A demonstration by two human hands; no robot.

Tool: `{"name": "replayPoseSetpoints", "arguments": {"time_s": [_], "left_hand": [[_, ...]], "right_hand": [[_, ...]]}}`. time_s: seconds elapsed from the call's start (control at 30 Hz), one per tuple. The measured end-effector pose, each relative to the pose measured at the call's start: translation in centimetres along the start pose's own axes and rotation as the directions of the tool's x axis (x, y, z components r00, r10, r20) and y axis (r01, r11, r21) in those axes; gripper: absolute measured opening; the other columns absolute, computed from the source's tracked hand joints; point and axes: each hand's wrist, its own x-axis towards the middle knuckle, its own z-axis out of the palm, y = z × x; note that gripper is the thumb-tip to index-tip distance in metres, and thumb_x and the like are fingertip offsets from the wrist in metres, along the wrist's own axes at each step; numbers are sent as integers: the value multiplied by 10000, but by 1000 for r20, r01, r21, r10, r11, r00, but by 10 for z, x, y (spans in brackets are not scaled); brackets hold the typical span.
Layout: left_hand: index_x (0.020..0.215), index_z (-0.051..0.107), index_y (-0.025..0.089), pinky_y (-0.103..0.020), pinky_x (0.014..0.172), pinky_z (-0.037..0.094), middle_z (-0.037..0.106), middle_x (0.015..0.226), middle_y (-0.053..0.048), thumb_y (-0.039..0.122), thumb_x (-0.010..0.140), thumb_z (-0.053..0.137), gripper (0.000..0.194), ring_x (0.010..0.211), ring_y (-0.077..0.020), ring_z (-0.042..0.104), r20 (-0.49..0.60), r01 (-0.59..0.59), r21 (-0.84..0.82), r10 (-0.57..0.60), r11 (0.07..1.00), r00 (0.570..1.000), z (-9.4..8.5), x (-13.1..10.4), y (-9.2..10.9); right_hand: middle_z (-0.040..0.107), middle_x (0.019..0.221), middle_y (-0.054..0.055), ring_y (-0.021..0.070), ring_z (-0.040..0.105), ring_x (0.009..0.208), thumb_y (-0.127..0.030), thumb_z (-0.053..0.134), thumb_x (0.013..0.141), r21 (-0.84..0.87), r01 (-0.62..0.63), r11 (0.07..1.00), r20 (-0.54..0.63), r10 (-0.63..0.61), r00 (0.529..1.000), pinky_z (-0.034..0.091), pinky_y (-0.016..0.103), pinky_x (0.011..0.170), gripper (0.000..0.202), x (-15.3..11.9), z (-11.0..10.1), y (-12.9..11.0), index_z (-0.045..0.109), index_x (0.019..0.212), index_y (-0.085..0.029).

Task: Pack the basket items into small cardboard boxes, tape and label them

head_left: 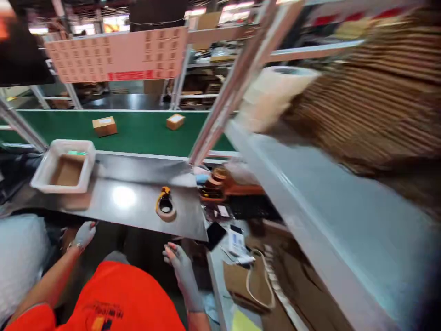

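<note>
My left hand (85, 233), in a grey glove with bare fingertips, hangs just off the front edge of the metal table (117, 211). Its fingers are loosely bent, and nothing shows in them. My right hand (182, 264), gloved the same way, is in front of the table's right corner, with its fingers half curled and apart and no object visible in it. Nearest to it on the table lies a tape dispenser (166, 207) with a roll of tape. A white plastic bin (88, 161) with brown and green contents stands at the table's left end.
Beyond the table, a green conveyor belt (144, 133) carries two small cartons, one left (105, 127) and one right (175, 121). A shelf (310, 207) at right holds stacked cardboard (379, 92) and a white roll (275, 96). A phone-like black object (216, 235) lies below it.
</note>
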Motion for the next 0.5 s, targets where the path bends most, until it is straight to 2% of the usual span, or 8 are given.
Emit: {"name": "replayPoseSetpoints", "arguments": {"time_s": [0.03, 0.1, 0.2, 0.3, 0.37, 0.43, 0.5], "left_hand": [[1129, 755, 131, -369, 993, 628, 785, 1123, -74, 140, 1076, 636, 130, 1060, -225, 762, -29, 45, -16, -45, 999, 999, -10, 8, -22], [1170, 744, 116, -358, 1084, 577, 782, 1234, -118, 98, 1036, 584, 210, 1194, -260, 737, -130, 46, -50, -53, 998, 990, -34, 37, -50], [1320, 692, 102, -382, 1200, 507, 735, 1404, -188, 155, 1025, 573, 322, 1339, -294, 675, -304, -31, -40, 17, 999, 952, -79, 100, -68], [1367, 659, 55, -410, 1220, 477, 679, 1498, -262, 205, 1047, 577, 363, 1412, -327, 629, -356, 42, 33, -28, 999, 934, -126, 166, -79], [1352, 643, 3, -401, 1148, 500, 673, 1484, -301, 234, 1039, 631, 390, 1362, -339, 654, -304, 160, 70, -132, 985, 943, -153, 206, -92], [1232, 647, -59, -358, 1033, 511, 733, 1322, -273, 248, 1044, 658, 360, 1241, -315, 703, -201, 246, 97, -223, 964, 954, -173, 239, -108], [1091, 658, -63, -332, 956, 514, 763, 1137, -178, 280, 1087, 652, 344, 1115, -259, 734, -123, 268, 105, -255, 958, 959, -187, 265, -124]], "right_hand": [[838, 945, 112, 353, 824, 895, -602, 947, 597, -82, -16, 996, 104, 24, 994, 687, 465, 773, 533, 1, 19, 11, 831, 967, -236], [857, 975, 126, 388, 840, 962, -589, 918, 615, -222, 4, 975, 254, 54, 966, 695, 492, 844, 459, 0, 50, 25, 857, 927, -258], [867, 986, 124, 397, 847, 977, -588, 876, 653, -329, 25, 944, 357, 99, 929, 695, 494, 876, 413, 9, 83, 28, 877, 919, -273], [874, 985, 135, 421, 846, 989, -620, 841, 646, -375, 39, 926, 293, 78, 953, 686, 533, 905, 452, 37, 107, 19, 873, 931, -271], [878, 988, 151, 452, 841, 1018, -639, 822, 617, -408, 74, 910, 184, 3, 983, 673, 582, 948, 462, 61, 121, 10, 855, 904, -277], [874, 961, 156, 464, 837, 1007, -640, 805, 602, -443, 119, 889, 121, -73, 990, 667, 609, 955, 443, 84, 138, -1, 834, 868, -287], [869, 954, 155, 457, 837, 990, -622, 797, 600, -475, 149, 867, 116, -106, 988, 672, 602, 938, 415, 101, 157, -10, 818, 848, -290]]}}
